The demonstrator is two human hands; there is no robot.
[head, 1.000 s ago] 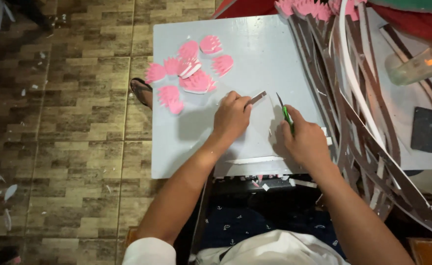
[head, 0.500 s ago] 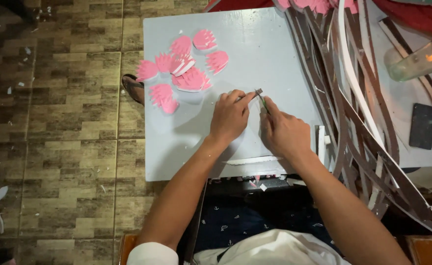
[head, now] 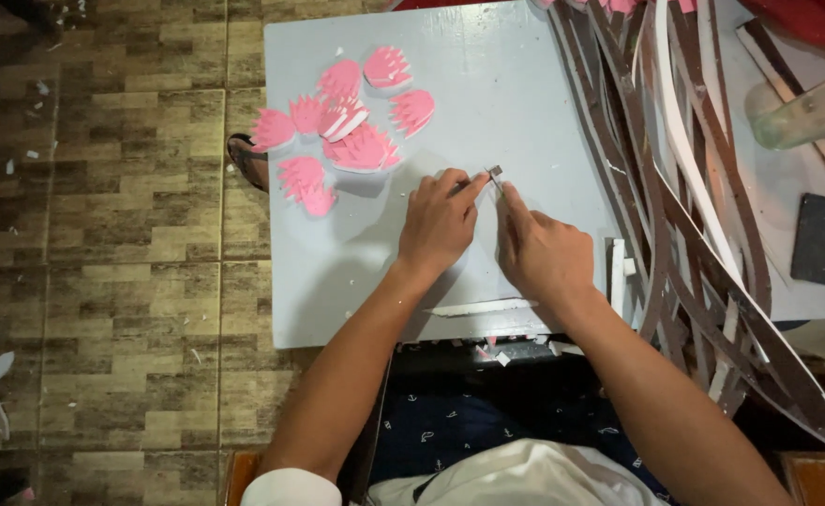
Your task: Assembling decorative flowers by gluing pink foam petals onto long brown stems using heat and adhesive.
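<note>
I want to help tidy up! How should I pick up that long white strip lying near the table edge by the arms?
Probably pinch the white strip at its left end, which points free toward the bare table. It lies flat and thin, and its right end sits close under the right hand.

Small thin grey strip piece point(head: 494, 172), pinched at fingertips, just above pale blue-grey tabletop point(head: 487, 103).

Single view, head-worn camera, looking steeply down over wearer's own forearms. Left hand point(head: 438, 225) and right hand point(head: 544, 253) sit near frame centre, at arm's length from lens. Pale grey board point(head: 525, 84) fills area beyond and around hands. Tiled floor point(head: 103, 281) left of hands; wearer's lap below wrists. No second view for overlap.
</note>
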